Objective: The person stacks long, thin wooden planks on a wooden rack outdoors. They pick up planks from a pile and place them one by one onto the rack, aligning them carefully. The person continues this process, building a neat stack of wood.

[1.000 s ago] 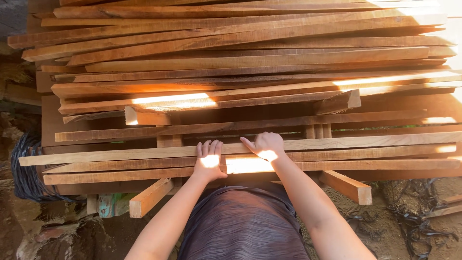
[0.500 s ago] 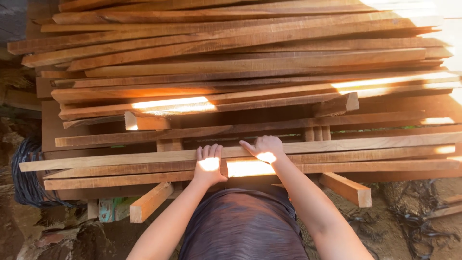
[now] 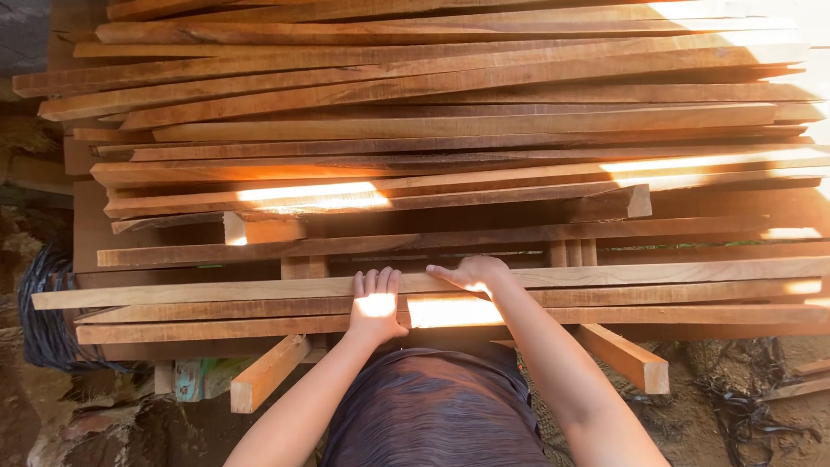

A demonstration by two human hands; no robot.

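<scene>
Main risk: the plank stack (image 3: 432, 138) is loose and uneven, ends staggered at the left, so a shove on one board could slide its neighbours or tip them off the short cross blocks (image 3: 264, 374) underneath. Pinched fingers or splinters are likely since both hands are bare. Left hand (image 3: 376, 304) lies flat, palm down, fingers together and pointing away, pressing on the near planks (image 3: 216, 307) at the stack's front edge; gripping nothing. Right hand (image 3: 471, 272) sits just beside it, slightly further in, fingers curled over the far edge of the top near plank, a loose hook rather than a full clasp. Both forearms angle in from below.
</scene>
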